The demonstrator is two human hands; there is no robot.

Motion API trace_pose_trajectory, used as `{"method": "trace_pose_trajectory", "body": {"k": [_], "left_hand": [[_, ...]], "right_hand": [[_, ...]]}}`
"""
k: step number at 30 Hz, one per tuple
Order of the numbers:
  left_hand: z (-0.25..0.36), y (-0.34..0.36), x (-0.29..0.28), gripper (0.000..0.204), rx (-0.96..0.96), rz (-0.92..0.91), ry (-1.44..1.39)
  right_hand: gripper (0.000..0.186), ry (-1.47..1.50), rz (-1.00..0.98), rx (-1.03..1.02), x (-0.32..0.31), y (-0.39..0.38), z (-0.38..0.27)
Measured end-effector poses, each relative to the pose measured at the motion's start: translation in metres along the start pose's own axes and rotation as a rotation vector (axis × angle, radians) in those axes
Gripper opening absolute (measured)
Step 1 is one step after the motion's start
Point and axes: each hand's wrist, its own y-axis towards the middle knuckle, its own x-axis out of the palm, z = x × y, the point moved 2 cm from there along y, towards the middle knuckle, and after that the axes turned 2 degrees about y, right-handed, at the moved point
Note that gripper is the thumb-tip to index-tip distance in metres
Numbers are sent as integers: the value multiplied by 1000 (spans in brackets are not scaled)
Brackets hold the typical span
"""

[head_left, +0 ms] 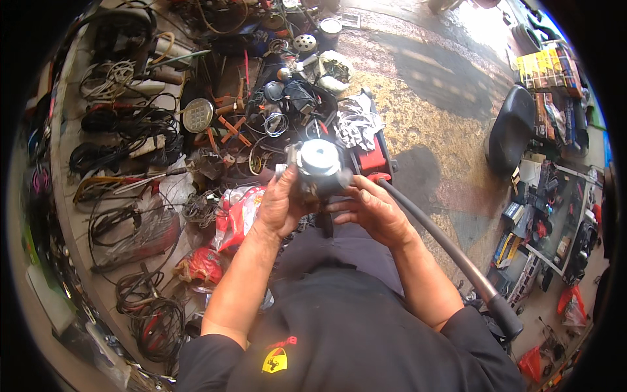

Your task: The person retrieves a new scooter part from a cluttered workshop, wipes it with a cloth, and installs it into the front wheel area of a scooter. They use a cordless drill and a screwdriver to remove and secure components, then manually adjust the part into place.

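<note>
I hold a silver and dark metal part (319, 162) with a round ring on top, slightly blurred, at the centre of the view. My left hand (282, 202) is closed on its left side, thumb raised along it. My right hand (369, 206) has its fingers bent against the lower right of the part, partly hidden beneath it. Just beyond my hands lies a red floor jack (369, 160) with crumpled white rags (358, 121) on it. The jack's long metal handle (444, 251) slants down to the right, past my right forearm.
Coiled cables (117, 222), tools, tins and loose parts crowd the left and far floor, with red and white plastic bags (232, 215) left of me. On the right are a black seat (511, 127), stacked boxes (548, 72) and a glass display case (565, 228). Worn floor (428, 72) shows at upper right.
</note>
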Motion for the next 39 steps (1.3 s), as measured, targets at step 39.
{"method": "trace_pose_trajectory", "body": {"k": [39], "left_hand": [[-393,-229,218,62,-358,-828,-222]], "right_hand": [[21,-645,394,-706,-72,-531,90]]}}
